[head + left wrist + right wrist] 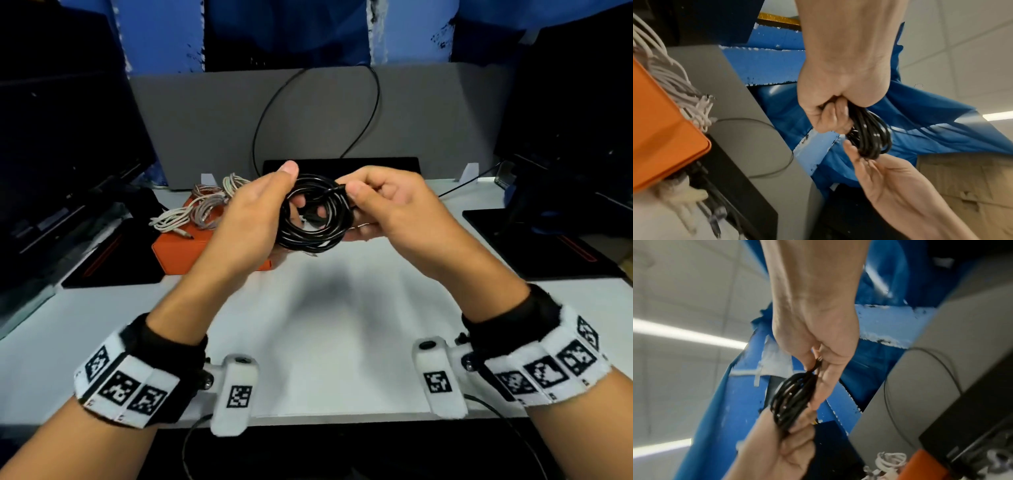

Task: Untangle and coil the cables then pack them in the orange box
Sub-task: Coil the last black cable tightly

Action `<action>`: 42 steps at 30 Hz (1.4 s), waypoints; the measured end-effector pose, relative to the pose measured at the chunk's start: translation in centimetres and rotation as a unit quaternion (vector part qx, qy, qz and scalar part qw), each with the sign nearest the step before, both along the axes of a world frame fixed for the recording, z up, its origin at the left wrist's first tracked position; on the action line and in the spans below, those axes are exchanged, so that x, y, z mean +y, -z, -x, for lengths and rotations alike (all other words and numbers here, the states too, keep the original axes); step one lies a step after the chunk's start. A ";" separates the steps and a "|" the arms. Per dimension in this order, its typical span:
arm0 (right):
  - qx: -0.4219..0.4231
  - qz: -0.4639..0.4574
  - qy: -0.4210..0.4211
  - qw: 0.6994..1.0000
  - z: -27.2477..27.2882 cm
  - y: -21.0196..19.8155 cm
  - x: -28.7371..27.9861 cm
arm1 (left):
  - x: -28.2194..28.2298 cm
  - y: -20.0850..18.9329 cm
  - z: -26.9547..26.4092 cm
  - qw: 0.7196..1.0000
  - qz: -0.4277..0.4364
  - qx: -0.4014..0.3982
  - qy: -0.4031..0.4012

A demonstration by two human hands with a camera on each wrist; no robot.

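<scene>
Here, a white table stands before a grey partition and blue sheeting, dark monitors on either side. Above the table, just right of the orange box, a glossy black cable wound into a round coil is held up between two hands. The left hand grips the coil's left side, fingers curled through it; the right hand pinches a strand at its right side. Pale braided cables lie heaped on the smooth, round-cornered box.
</scene>
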State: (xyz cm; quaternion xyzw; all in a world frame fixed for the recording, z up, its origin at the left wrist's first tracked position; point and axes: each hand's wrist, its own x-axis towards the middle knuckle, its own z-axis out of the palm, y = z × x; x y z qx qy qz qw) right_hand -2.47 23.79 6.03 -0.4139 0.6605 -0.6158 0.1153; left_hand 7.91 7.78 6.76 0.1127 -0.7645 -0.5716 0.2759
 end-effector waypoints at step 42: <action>-0.005 0.112 0.189 0.976 0.7 -0.2 -0.4 | -1.1 0.5 -0.3 0.955 0.293 0.005 0.037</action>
